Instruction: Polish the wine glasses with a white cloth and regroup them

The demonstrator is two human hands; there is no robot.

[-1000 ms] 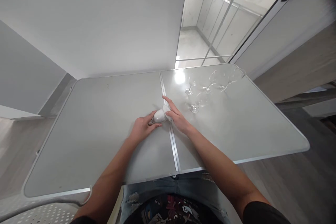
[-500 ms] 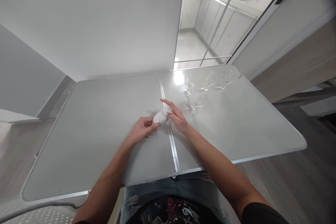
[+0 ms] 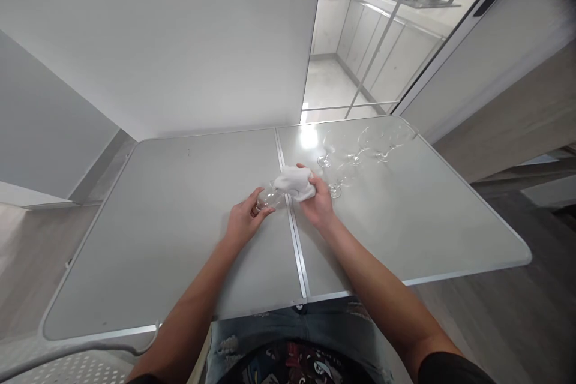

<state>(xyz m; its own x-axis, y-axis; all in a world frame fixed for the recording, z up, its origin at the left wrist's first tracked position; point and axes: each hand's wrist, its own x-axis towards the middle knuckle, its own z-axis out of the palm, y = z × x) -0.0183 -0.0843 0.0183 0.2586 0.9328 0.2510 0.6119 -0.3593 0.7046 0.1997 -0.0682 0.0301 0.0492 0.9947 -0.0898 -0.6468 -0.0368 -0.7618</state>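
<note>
Near the middle of the folding table point(image 3: 216, 168), my left hand point(image 3: 244, 216) is closed around a clear wine glass point(image 3: 270, 197), its bowl tilted toward the right. My right hand point(image 3: 318, 199) grips a bunched white cloth point(image 3: 294, 183) just beyond the bowl. The cloth's lower left edge overlaps or nearly touches the glass rim; I cannot tell which. To the right of the cloth stands another stemmed glass point(image 3: 335, 190), close to my right hand.
Farther back on the right stand several clear stemmed glasses point(image 3: 324, 159), hard to see against the pale tabletop. A metal seam point(image 3: 294, 240) crosses the table. A white wall point(image 3: 202, 42) and a glazed door point(image 3: 360, 54) border its far edge. A perforated chair point(image 3: 85, 369) is at lower left.
The white cloth has come away from the glass, moving up and right with my right hand. The glass bowl, covered before, now shows bare in my left hand.
</note>
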